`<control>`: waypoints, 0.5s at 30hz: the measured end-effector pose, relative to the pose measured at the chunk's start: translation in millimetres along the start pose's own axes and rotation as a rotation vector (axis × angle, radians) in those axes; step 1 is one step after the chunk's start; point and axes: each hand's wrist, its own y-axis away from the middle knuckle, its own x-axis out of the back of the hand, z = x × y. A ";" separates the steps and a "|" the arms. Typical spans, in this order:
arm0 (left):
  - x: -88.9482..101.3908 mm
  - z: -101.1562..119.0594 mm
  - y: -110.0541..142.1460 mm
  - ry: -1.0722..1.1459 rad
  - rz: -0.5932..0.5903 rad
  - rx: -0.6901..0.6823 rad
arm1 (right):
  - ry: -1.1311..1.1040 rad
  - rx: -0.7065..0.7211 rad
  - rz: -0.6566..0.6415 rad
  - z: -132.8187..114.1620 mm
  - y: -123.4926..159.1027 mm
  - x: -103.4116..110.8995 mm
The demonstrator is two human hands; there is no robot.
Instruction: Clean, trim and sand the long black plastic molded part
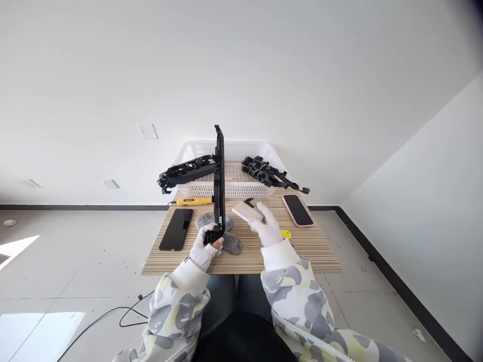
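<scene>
My left hand point(204, 249), in a white glove with the thumb tip bare, is closed around the lower end of a long black plastic trim piece point(219, 181). The piece stands upright, its top above the basket. Grey fuzzy oval pads point(231, 243) lie on the table beneath and beside that hand. In my gloved right hand point(267, 227) is a flat off-white rectangular pad point(246, 210), gripped at its right end. A dark angled strip point(249, 202) shows just behind the pad; whether they touch I cannot tell. Beside the right wrist lies a yellow-handled object point(286, 234), partly hidden.
A white plastic basket point(241, 190) stands at the back, with black plastic parts point(184, 172) across its left side and more black parts point(269, 173) on its right. A yellow tool point(194, 201), a dark phone point(176, 230) and another phone point(298, 210) lie on the slatted table point(169, 264).
</scene>
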 end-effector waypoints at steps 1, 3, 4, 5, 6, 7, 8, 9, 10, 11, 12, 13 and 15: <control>-0.3 -0.7 0.9 -0.013 0.010 -0.002 | -0.140 -0.036 -0.052 10.8 6.9 0.1; -0.9 -1.2 3.5 -0.040 0.022 0.013 | -0.335 -0.126 -0.142 26.3 18.4 -2.6; -1.1 -1.2 4.9 -0.053 0.028 0.019 | -0.390 -0.172 -0.175 30.9 22.6 -4.3; -0.9 -1.2 6.1 -0.065 0.034 0.024 | -0.423 -0.212 -0.200 33.5 25.8 -5.6; -0.6 -1.1 7.2 -0.076 0.035 0.024 | -0.437 -0.239 -0.216 34.7 28.3 -6.2; -0.1 -1.1 7.9 -0.087 0.035 0.019 | -0.436 -0.248 -0.220 35.0 30.2 -6.3; 0.6 -1.0 8.5 -0.101 0.033 0.008 | -0.420 -0.239 -0.213 35.0 31.9 -5.9; 1.3 -0.7 8.7 -0.116 0.029 -0.008 | -0.386 -0.217 -0.201 35.0 33.7 -5.4; 1.9 -0.4 8.8 -0.133 0.018 -0.020 | -0.332 -0.186 -0.188 35.4 35.7 -5.0; 2.3 0.0 8.7 -0.145 0.009 -0.027 | -0.263 -0.149 -0.175 36.1 37.8 -4.9; 2.5 0.5 8.6 -0.149 0.002 -0.026 | -0.188 -0.111 -0.160 37.3 39.9 -5.0; 2.4 0.7 8.5 -0.148 -0.003 -0.016 | -0.118 -0.079 -0.137 38.7 41.5 -5.3; 1.7 0.6 9.0 -0.144 -0.013 0.021 | -0.031 -0.040 -0.067 41.8 42.9 -5.8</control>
